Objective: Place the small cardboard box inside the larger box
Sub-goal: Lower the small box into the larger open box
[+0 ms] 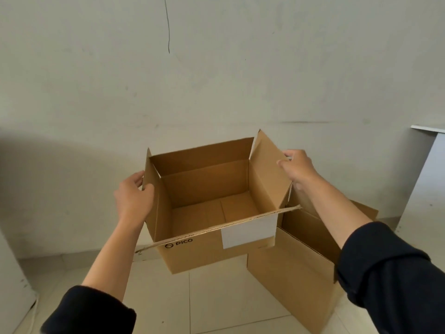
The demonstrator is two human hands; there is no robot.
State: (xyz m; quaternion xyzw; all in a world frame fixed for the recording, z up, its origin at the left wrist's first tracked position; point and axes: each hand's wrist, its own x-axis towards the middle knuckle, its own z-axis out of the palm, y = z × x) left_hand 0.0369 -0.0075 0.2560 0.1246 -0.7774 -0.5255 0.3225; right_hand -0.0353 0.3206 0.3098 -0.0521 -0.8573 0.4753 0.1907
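1. While I watch through the head camera, I see both bare hands holding the small cardboard box (212,213) up in the air, off the tiled floor (216,297).
2. My left hand (133,198) grips the box's upright left flap (150,179): the thumb lies on the inner face and the other fingers curl round the outer edge, closed on the cardboard.
3. My right hand (298,168) pinches the top edge of the right flap (267,165), fingers folded over it and closed on the cardboard.
4. That small box is open at the top, all four flaps standing up, and its inside shows only the bare bottom panels.
5. On its near wall I read a printed "PICO" logo (179,244) at the left, with a white label (249,231) to the right of it, reaching up onto the near flap.
6. Just to the right of the held box and lower, the larger box (293,273) stands on the floor, open, with one flap (366,210) folded outward on its far right side.
7. My right forearm crosses over the larger box's opening; the small box's right near corner overlaps the larger box's left edge in this view, and I cannot tell whether they touch.
8. Dark sleeves (390,273) cover both arms from the elbows back.
9. Behind everything is a pale wall (216,80) with a thin dark crack, and a white panel (423,177) leans at the far right.
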